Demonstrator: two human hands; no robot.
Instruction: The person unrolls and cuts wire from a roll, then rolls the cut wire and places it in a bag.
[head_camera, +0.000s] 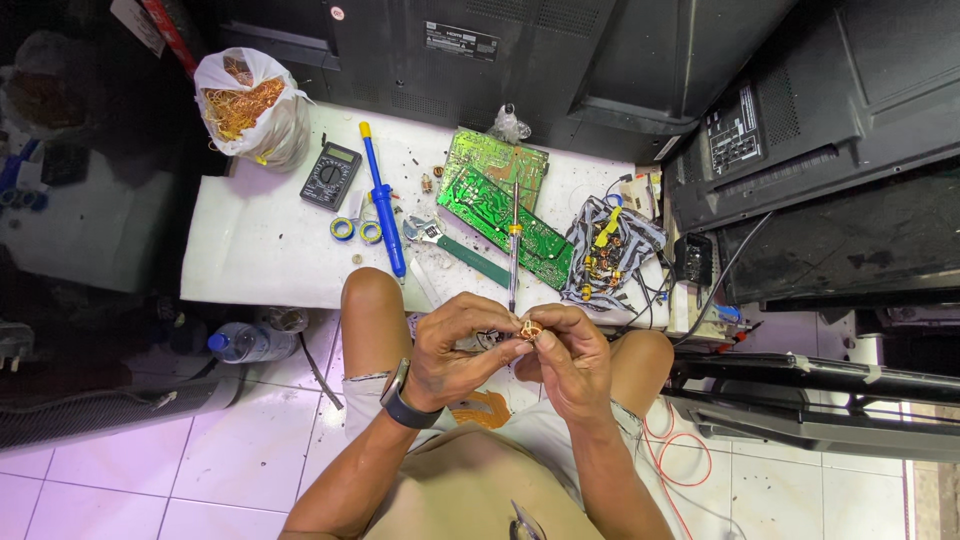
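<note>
A white plastic bag (252, 105) stood at the far left corner of the white tabletop (260, 260), open at the top and full of tangled copper wire (238, 103). A clear plastic bottle with a blue cap (243, 342) lay on the tiled floor below the tabletop edge. The person sat with both knees up near the tabletop, and both hands met in front of the chest. The left hand (455, 350), with a dark watch (400, 398) on the wrist, was curled, and its thumb and fingers pinched a small copper-wound coil (530, 330). The right hand (570, 355) was also curled and closed on the same coil from the other side, so the fingertips of both hands touched. The coil was held above the lap, just in front of the near tabletop edge; it was too small to tell which way its axis pointed. On the tabletop lay a black multimeter (331, 175), a blue desoldering pump (380, 200), a soldering iron (514, 245) and green circuit boards (500, 205).
</note>
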